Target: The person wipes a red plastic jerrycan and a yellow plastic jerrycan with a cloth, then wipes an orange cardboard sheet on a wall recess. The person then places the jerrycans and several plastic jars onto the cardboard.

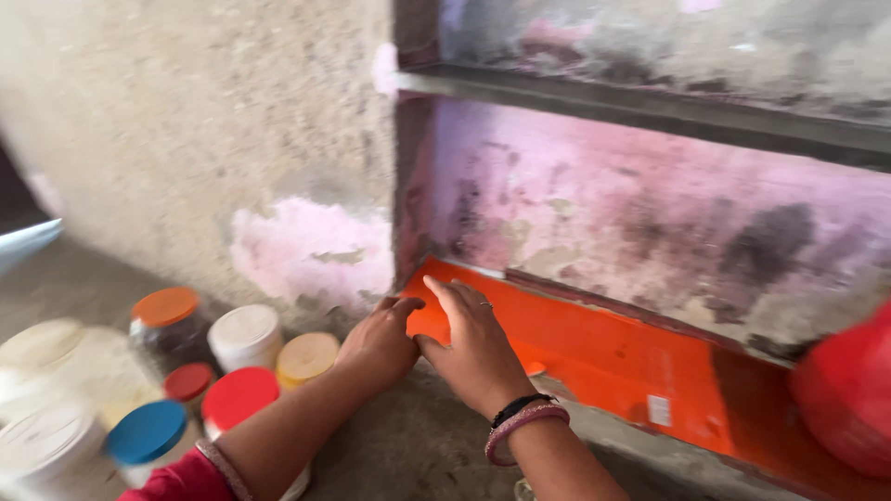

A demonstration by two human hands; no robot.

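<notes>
**Both hands pressing an orange sheet onto a wall-niche shelf**

Flattened and holding nothing, both hands are lying on the left end of an orange liner sheet (pixel 594 357), palms down rather than pinching it. The right hand (pixel 475 348) is resting with its fingers straight and close together, pointing toward the back left corner of the niche; a ring is showing on one finger, and dark and pink bangles (pixel 522 425) are sitting at the wrist. The left hand (pixel 379 341) is lying just beside it, touching the right thumb, with its fingertips at the sheet's front left edge and its fingers loosely curled.

The sheet is covering the floor of a recessed shelf in the wall, running from the left corner toward the right, where a red rounded object (pixel 846 394) is sitting at the frame's edge. A dark shelf board (pixel 650 107) is crossing above, and the back wall (pixel 668 223) is showing stained pink paint.

Down to the left, on the concrete ledge, plastic jars are standing grouped: one with an orange lid (pixel 165 306), one with a white lid (pixel 243 329), one with a cream lid (pixel 307 356), one with a red lid (pixel 239 397) and one with a blue lid (pixel 147 431).
</notes>
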